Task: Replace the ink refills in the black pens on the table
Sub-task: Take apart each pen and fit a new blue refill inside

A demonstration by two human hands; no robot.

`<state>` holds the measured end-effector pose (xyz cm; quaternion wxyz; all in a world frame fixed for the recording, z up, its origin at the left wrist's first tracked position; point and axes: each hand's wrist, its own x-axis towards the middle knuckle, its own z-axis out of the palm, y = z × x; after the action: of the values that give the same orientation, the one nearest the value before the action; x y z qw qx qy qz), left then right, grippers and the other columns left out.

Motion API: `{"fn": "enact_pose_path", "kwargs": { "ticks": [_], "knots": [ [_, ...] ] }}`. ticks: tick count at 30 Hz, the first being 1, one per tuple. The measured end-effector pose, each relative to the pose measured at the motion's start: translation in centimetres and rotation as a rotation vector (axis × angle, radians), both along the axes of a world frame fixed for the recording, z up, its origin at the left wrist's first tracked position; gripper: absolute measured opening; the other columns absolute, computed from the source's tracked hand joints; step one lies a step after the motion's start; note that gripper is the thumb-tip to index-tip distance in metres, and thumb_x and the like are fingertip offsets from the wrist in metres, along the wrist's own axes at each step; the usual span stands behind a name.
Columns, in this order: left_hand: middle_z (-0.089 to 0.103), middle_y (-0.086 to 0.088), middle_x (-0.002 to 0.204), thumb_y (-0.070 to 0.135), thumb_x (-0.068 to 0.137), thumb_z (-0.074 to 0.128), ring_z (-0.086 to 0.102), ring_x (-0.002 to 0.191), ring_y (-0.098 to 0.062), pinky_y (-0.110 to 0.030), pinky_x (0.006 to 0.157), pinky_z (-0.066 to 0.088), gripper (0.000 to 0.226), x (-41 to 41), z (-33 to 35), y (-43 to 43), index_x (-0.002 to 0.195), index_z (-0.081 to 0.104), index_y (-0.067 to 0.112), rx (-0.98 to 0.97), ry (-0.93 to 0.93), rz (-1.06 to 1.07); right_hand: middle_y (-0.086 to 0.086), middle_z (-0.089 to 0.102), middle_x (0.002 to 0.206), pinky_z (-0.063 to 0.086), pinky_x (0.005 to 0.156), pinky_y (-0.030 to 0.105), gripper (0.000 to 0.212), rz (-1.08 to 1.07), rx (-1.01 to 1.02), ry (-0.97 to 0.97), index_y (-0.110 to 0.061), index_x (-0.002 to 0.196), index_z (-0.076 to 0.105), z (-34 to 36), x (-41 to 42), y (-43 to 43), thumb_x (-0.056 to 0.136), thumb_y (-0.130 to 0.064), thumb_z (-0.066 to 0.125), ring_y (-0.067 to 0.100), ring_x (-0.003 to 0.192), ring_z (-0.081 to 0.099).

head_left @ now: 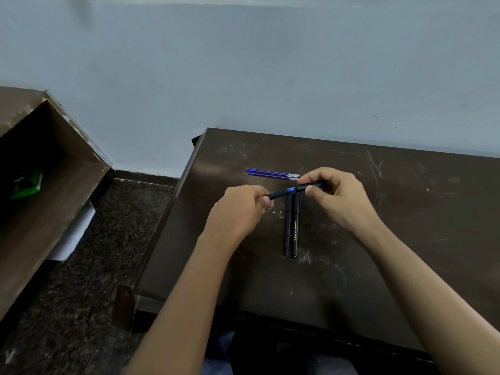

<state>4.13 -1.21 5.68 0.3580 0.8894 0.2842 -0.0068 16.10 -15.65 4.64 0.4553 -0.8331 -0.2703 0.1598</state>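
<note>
A black pen (289, 191) with a blue band at its middle is held level above the dark table (405, 212). My left hand (240, 209) grips its left end, and my right hand (335, 196) pinches its right part, thumb in front. Two more black pens (291, 228) lie side by side on the table just below, pointing toward me. A few blue ink refills (272, 174) lie together behind the hands, their clear ends to the right.
The table's left edge (167, 226) drops to a dark speckled floor. A brown wooden open box or drawer (54, 169) with a green item (27, 185) inside stands at the left. A pale wall runs behind the table.
</note>
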Motion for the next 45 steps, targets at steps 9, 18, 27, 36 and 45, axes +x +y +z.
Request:
{"fn": "enact_pose_path", "kwargs": {
  "ticks": [9,18,27,36,45],
  "knots": [
    [0.07,-0.001,0.087,0.026,0.092,0.055,0.061,0.078,-0.013,-0.024,0.067,0.043,0.019,0.3,-0.5,-1.0,0.099,0.072,0.022,0.102,-0.043,-0.079,-0.011,0.071,0.083,0.045,0.066,0.01,0.022,0.142,-0.068,-0.055,-0.03,0.086,0.073,0.1,-1.5,0.2,0.084,-0.009,0.065,0.008,0.079,0.063],
    [0.042,0.014,0.057,0.025,0.089,0.06,0.042,0.051,-0.001,-0.011,0.048,0.027,0.017,0.2,-1.4,-1.7,0.1,0.073,0.021,0.195,-0.096,-0.036,-0.012,0.066,0.074,0.037,0.057,-0.004,0.022,0.105,-0.14,-0.028,-0.028,0.082,0.074,-0.4,-1.7,1.0,0.083,-0.009,0.063,-0.006,0.07,0.057],
    [0.056,0.007,0.078,0.028,0.088,0.062,0.046,0.062,-0.003,-0.015,0.054,0.033,0.02,0.7,-2.2,-1.6,0.103,0.071,0.02,0.085,0.015,0.056,-0.005,0.064,0.097,0.039,0.063,0.007,0.021,0.09,-0.188,-0.017,-0.022,0.103,0.065,-2.0,-1.9,2.0,0.084,-0.013,0.064,0.008,0.086,0.058],
    [0.05,0.008,0.073,0.032,0.089,0.06,0.042,0.056,-0.005,-0.018,0.05,0.028,0.022,1.3,-3.6,-2.5,0.1,0.067,0.015,0.139,0.093,0.306,0.013,0.06,0.115,0.045,0.092,0.034,0.05,-0.096,-0.355,0.058,-0.012,0.131,0.052,-4.7,-1.0,0.9,0.084,-0.021,0.067,0.027,0.11,0.056],
    [0.063,-0.006,0.102,0.033,0.089,0.059,0.063,0.091,-0.022,-0.03,0.064,0.038,0.025,2.3,-6.5,-3.4,0.104,0.058,0.012,0.14,0.109,0.271,0.016,0.063,0.112,0.047,0.094,0.038,0.055,-0.01,-0.428,0.052,-0.008,0.134,0.046,-6.3,-2.1,1.2,0.084,-0.019,0.066,0.032,0.111,0.056]
  ]
}}
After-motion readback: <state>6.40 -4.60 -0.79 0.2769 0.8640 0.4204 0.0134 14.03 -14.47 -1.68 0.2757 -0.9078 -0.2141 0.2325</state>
